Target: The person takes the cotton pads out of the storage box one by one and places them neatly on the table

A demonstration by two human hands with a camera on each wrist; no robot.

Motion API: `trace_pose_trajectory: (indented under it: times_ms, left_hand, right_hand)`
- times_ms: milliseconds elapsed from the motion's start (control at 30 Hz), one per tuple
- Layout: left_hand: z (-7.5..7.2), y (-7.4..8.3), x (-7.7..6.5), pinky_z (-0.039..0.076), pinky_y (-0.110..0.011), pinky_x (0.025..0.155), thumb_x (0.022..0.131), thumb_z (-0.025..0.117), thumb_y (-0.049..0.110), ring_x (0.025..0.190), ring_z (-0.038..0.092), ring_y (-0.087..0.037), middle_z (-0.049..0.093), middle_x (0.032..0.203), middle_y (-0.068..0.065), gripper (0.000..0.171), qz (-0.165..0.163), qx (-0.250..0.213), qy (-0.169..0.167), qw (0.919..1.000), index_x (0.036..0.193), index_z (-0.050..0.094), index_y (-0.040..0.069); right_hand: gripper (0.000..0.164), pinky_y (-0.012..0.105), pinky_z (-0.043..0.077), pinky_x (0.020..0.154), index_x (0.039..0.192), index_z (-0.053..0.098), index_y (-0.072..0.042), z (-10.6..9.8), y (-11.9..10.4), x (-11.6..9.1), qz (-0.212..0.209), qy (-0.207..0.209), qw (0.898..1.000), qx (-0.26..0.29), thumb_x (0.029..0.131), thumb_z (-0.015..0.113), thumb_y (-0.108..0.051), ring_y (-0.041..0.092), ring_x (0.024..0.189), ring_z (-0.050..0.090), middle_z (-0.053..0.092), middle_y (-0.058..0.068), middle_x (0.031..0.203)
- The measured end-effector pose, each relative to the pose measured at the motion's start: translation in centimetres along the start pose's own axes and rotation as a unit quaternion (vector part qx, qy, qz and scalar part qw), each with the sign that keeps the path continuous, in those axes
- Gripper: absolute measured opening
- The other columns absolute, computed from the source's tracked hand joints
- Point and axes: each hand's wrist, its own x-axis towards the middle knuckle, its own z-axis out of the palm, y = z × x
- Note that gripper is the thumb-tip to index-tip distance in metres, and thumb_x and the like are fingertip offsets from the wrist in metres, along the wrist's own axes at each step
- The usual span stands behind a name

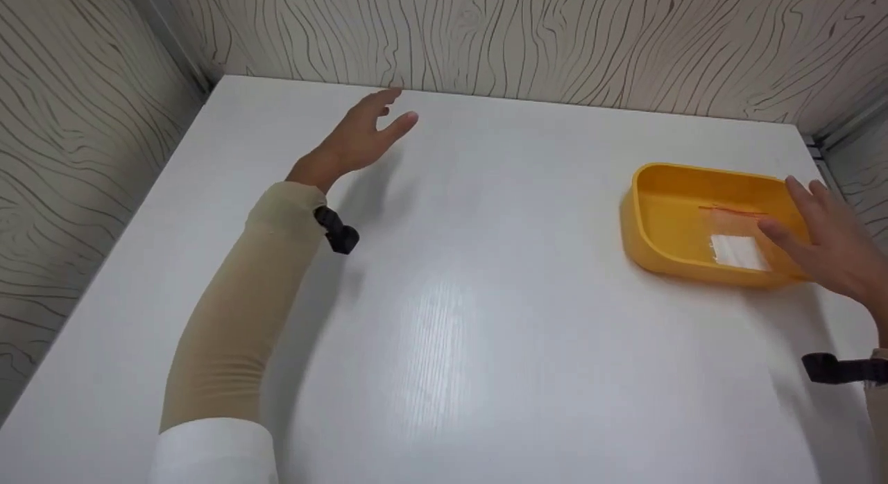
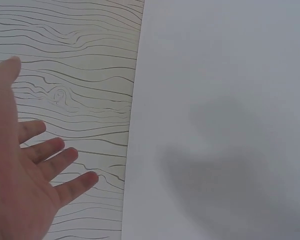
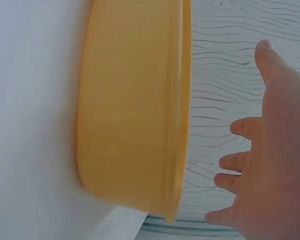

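A yellow rectangular tub (image 1: 662, 262) with rounded corners stands on the right of the white table (image 1: 485, 317). Inside it lies a small clear packet (image 1: 739, 252) with a white patch and a red line along its top; what it is I cannot tell. Over the tub's right end hovers my right hand (image 1: 832, 245), fingers spread, holding nothing. The right wrist view shows that hand (image 3: 277, 160) apart from the tub's side wall (image 3: 130, 105). My left hand (image 1: 357, 137) hangs above the table's far left part, its fingers (image 2: 62, 165) loosely extended and nothing in them.
Pale panels with a dark wood-grain pattern (image 1: 485, 40) rise behind the table's far edge and on its left (image 1: 62, 158). A metal frame post (image 1: 170, 33) stands at the far left corner. Small black cameras sit on both wrists (image 1: 338, 231).
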Motion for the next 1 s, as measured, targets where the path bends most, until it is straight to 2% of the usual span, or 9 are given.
trace_pose_trajectory:
  times_ms: [133, 233, 367, 467, 600, 667, 733, 833, 1000]
  left_hand:
    - [0.3, 0.0, -0.3, 0.029, -0.042, 0.122, 0.102, 0.048, 0.060, 0.150, 0.032, -0.022, 0.029, 0.165, -0.008, 0.080, 0.001, -0.020, 0.004, 0.9998, 0.163, 0.022, 0.015]
    - [0.6, -0.2, -0.5, 0.032, -0.043, 0.121, 0.102, 0.053, 0.056, 0.149, 0.034, -0.022, 0.032, 0.164, -0.008, 0.078, 0.001, -0.038, 0.004, 0.9993, 0.163, 0.024, 0.016]
    - [0.9, -0.4, -0.8, 0.035, -0.043, 0.119, 0.102, 0.057, 0.048, 0.147, 0.038, -0.022, 0.035, 0.162, -0.008, 0.075, 0.004, -0.061, 0.000, 0.9981, 0.162, 0.027, 0.015]
    - [1.1, -0.5, -1.0, 0.036, -0.042, 0.118, 0.103, 0.059, 0.042, 0.145, 0.040, -0.023, 0.037, 0.160, -0.009, 0.072, 0.011, -0.076, -0.004, 0.9971, 0.161, 0.028, 0.013]
    - [1.5, -0.6, -1.4, 0.037, -0.040, 0.118, 0.103, 0.060, 0.037, 0.144, 0.042, -0.023, 0.039, 0.159, -0.010, 0.069, 0.019, -0.094, -0.007, 0.9953, 0.160, 0.030, 0.011]
    - [1.7, -0.7, -1.6, 0.038, -0.038, 0.117, 0.104, 0.060, 0.035, 0.143, 0.043, -0.023, 0.040, 0.158, -0.009, 0.067, 0.021, -0.109, -0.010, 0.9938, 0.159, 0.031, 0.011]
    - [1.8, -0.8, -1.9, 0.041, -0.038, 0.115, 0.104, 0.059, 0.033, 0.143, 0.043, -0.022, 0.041, 0.157, -0.010, 0.066, 0.022, -0.127, -0.014, 0.9916, 0.159, 0.031, 0.011]
    - [2.1, -1.0, -2.2, 0.045, -0.036, 0.110, 0.104, 0.059, 0.031, 0.142, 0.044, -0.021, 0.042, 0.156, -0.010, 0.064, 0.025, -0.157, -0.019, 0.9872, 0.158, 0.032, 0.010]
    - [2.5, -1.1, -2.5, 0.048, -0.036, 0.107, 0.104, 0.059, 0.029, 0.141, 0.045, -0.021, 0.043, 0.155, -0.010, 0.064, 0.025, -0.189, -0.027, 0.9813, 0.158, 0.033, 0.009]
  right_hand:
    - [0.085, 0.078, -0.001, 0.110, 0.158, -0.006, 0.006, 0.6, 1.7, -0.7, 0.017, -0.003, 1.000, 0.001, 0.109, 0.040, -0.047, 0.065, 0.137, 0.005, -0.012, 0.040, 0.158]
    - [0.087, 0.077, 0.013, 0.112, 0.157, 0.001, 0.010, 1.1, 2.7, -1.0, 0.002, 0.011, 1.000, 0.001, 0.107, 0.047, -0.044, 0.062, 0.121, 0.019, 0.007, 0.043, 0.149]
    - [0.095, 0.078, 0.007, 0.112, 0.155, -0.005, 0.013, 1.6, 3.8, -1.2, 0.004, -0.011, 1.000, 0.022, 0.106, 0.049, -0.047, 0.066, 0.133, 0.013, -0.002, 0.043, 0.154]
    - [0.098, 0.076, -0.002, 0.112, 0.154, -0.012, 0.013, 2.0, 4.3, -1.4, 0.002, -0.032, 0.998, 0.049, 0.105, 0.050, -0.046, 0.066, 0.136, 0.005, -0.014, 0.042, 0.156]
    - [0.099, 0.072, 0.001, 0.115, 0.154, -0.013, 0.013, 2.4, 4.6, -1.6, -0.009, -0.032, 0.998, 0.058, 0.105, 0.056, -0.039, 0.063, 0.131, 0.009, -0.015, 0.040, 0.157]
    - [0.102, 0.070, -0.005, 0.114, 0.152, -0.019, 0.011, 2.5, 4.6, -1.7, 0.004, -0.040, 0.998, 0.057, 0.105, 0.055, -0.040, 0.064, 0.139, -0.003, -0.028, 0.035, 0.158]
    - [0.103, 0.069, -0.008, 0.114, 0.151, -0.023, 0.010, 2.5, 4.6, -1.8, 0.013, -0.045, 0.997, 0.056, 0.105, 0.055, -0.039, 0.062, 0.142, -0.013, -0.034, 0.031, 0.156]
    - [0.103, 0.069, -0.010, 0.113, 0.149, -0.025, 0.009, 2.5, 4.6, -1.6, 0.019, -0.051, 0.997, 0.057, 0.105, 0.054, -0.039, 0.058, 0.143, -0.021, -0.038, 0.028, 0.155]
    - [0.104, 0.070, -0.008, 0.113, 0.150, -0.024, 0.007, 2.7, 4.9, -1.4, 0.005, -0.046, 0.997, 0.060, 0.104, 0.057, -0.039, 0.058, 0.144, -0.017, -0.036, 0.027, 0.157]
